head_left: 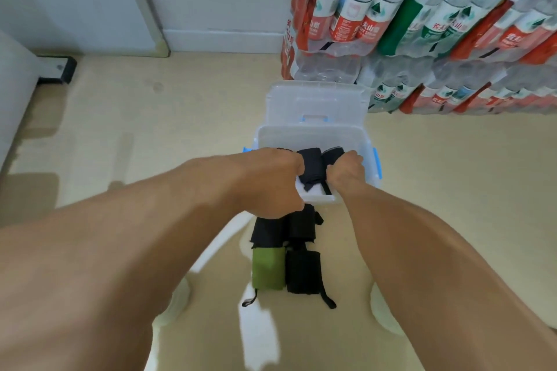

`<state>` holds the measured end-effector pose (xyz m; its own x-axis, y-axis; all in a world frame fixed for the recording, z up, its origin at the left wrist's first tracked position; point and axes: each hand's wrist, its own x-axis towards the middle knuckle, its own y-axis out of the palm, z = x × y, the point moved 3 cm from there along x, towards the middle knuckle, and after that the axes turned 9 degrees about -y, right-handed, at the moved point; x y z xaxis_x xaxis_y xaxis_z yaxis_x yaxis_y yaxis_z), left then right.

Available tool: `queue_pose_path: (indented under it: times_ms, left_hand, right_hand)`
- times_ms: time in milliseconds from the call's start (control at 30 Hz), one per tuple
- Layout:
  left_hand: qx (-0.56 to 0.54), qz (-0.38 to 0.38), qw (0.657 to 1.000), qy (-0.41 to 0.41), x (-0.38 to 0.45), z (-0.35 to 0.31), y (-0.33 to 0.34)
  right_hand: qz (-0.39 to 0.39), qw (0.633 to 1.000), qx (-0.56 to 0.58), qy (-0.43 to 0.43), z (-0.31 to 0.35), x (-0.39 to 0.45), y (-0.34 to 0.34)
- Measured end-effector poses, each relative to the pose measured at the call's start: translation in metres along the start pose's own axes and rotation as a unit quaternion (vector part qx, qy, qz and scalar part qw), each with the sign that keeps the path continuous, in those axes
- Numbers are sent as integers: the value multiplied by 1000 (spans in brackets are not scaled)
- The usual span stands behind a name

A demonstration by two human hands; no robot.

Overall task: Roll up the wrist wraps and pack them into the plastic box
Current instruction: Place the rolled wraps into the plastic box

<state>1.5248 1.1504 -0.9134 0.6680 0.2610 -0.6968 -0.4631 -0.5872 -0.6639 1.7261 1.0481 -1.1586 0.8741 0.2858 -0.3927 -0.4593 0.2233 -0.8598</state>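
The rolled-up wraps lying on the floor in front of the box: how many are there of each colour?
Green wraps: 1, the green wrap.
Black wraps: 3, the near black wrap beside the green one and two more closer to the plastic box.
Total on the floor: 4.
More black wraps are inside the box, partly hidden by both hands, so they are not counted.

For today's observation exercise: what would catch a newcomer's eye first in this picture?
Two bare forearms fill the foreground, the left hand and right hand pressing a black wrap into the clear plastic box at centre. Nearer the viewer, a green rolled wrap lies among black ones on the floor. Stacked packs of water bottles crowd the upper right.
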Motion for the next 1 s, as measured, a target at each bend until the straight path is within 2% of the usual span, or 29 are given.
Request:
queue_pose_path:
  times_ms: [100, 367, 500, 667, 767, 833, 933, 1000]
  left_hand:
    - [6, -7, 1000, 2, 3, -5, -1]
    - [19, -4, 1000, -2, 0, -5, -1]
    - [30, -7, 1000, -4, -3, -3, -8]
    - [30, -32, 999, 3, -10, -2, -13]
    - [45, -32, 998, -4, -18, 3, -9]
    - [57, -29, 998, -10, -26, 7, -6]
    - [69, -28, 997, -18, -32, 13, -1]
    - [72, -27, 997, -18, -35, 14, 3]
  right_hand:
    - [7, 1000, -9, -13, 1, 6, 1]
    - [49, 988, -132, -61, 3, 6, -6]
    - [11, 986, -135, -99, 3, -1, -26]
    - [-104, 981, -23, -159, 4, -18, -82]
    - [-203, 958, 45, -197, -3, -52, -95]
    - [-241, 943, 112, -200, -15, -85, -87]
    - [-225, 948, 161, -156, -42, -132, -51]
    - [-138, 975, 141, -104, -62, -149, -10]
